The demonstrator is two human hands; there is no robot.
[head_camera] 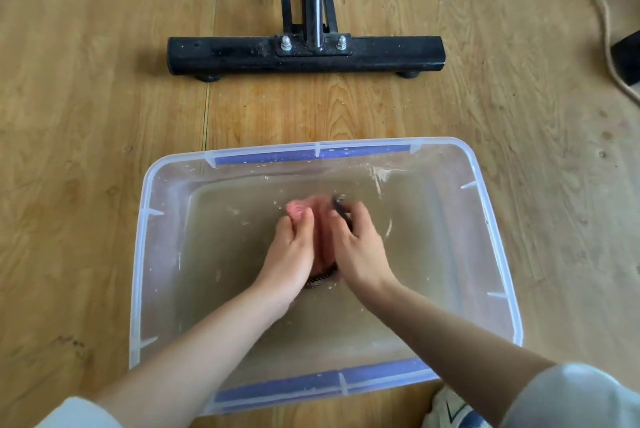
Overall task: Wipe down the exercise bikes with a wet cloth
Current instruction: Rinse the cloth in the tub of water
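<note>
Head view: prep stage, by my read. The cloth [320, 216] is in the water [235, 254], being wetted or rinsed, and is not on a bike. The only bike part in shot is the bike base bar [242, 55], on the floor [86, 116] past the tub's far edge. It has pale specks and looks dusty, so wiping is prob. left to do there. Can't tell re rest of bike, it's out of frame.

Cloth: pink w/ dark patterned trim, bunched into a wad, soaked, approx. mid-tub, slightly toward the far edge, between both hands. Left hand [292, 251] has fingers curled over the pink bunch. Right hand [360, 251] has fingers curled too, gripping the side w/ dark trim. Hands are close together and a bit blurred.

The tub [145, 254] is clear plastic w/ blue handles. Its water is shallow and cloudy brownish, w/ splashes on the walls. A rope [604, 12] lies at the floor's far right, and a shoe [450, 407] sits by the tub's near right corner.
</note>
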